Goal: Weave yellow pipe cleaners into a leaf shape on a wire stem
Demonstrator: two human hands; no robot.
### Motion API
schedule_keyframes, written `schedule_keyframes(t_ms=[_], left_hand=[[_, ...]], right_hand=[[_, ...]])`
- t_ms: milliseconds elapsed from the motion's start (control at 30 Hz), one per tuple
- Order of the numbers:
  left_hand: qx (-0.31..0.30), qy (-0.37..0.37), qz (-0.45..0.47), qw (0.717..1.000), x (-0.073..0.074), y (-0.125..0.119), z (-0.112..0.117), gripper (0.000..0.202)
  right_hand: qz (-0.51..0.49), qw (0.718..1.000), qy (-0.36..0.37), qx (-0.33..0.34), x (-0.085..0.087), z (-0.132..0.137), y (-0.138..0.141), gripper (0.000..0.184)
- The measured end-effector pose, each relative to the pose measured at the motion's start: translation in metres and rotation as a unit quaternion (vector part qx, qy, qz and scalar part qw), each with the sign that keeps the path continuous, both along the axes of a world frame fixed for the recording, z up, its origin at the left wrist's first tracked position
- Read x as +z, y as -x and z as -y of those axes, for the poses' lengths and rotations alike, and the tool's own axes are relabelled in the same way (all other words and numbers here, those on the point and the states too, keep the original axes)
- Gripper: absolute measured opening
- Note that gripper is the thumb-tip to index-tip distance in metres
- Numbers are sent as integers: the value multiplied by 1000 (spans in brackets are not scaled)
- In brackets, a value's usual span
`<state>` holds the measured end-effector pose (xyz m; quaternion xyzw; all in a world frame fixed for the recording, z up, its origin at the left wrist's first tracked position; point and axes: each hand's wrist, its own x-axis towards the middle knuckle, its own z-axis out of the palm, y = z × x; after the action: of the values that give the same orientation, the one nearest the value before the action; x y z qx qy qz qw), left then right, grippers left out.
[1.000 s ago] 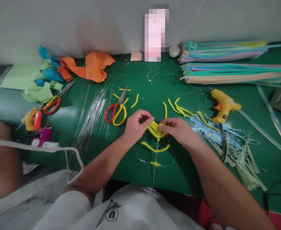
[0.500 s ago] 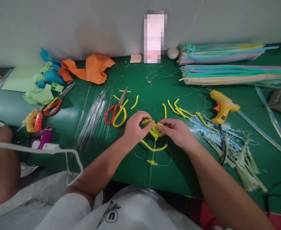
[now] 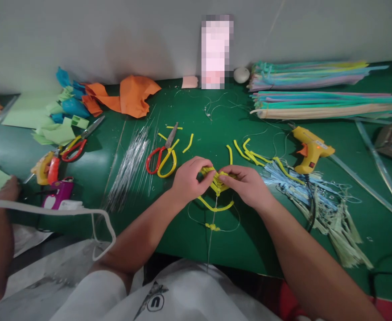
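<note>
The yellow V-shaped assembly of nested fuzzy strips (image 3: 217, 189) is located above the matte green tabletop (image 3: 172, 223). The left hand's (image 3: 191, 179) fingers pinch its left side; the right hand's (image 3: 244, 182) fingers pinch its right side. Below the assembly, a thin straight rod (image 3: 210, 243) carries a curved yellow strip (image 3: 209, 206) and a lumpy yellow cluster (image 3: 212, 227). Left of the assembly: metal scissors with red and yellow handles (image 3: 167, 154). Right: a yellow plastic glue gun (image 3: 312, 148). Beyond: a plain grey wall (image 3: 299, 31).

The green desk (image 3: 169, 111) carries orange paper (image 3: 135, 96) and bundled pipe cleaners (image 3: 316, 106) along its far edge, scissors (image 3: 168, 143) mid-desk, a glue gun (image 3: 312, 147) toward its right edge.
</note>
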<state>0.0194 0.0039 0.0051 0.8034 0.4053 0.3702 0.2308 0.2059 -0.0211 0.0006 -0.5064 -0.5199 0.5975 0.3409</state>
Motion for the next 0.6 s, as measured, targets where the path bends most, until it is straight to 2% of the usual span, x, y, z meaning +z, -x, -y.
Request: schedule_keyframes(t_ms=[200, 400, 600], left_hand=[[12, 109, 35, 993, 3, -1, 0, 9], [23, 262, 62, 963, 2, -2, -1, 16], [29, 310, 100, 945, 4, -4, 1, 19]], right_hand=[[21, 1000, -3, 3, 1, 0, 1, 28], [33, 999, -5, 3, 2, 1, 2, 28], [41, 999, -10, 1, 1, 0, 1, 25]])
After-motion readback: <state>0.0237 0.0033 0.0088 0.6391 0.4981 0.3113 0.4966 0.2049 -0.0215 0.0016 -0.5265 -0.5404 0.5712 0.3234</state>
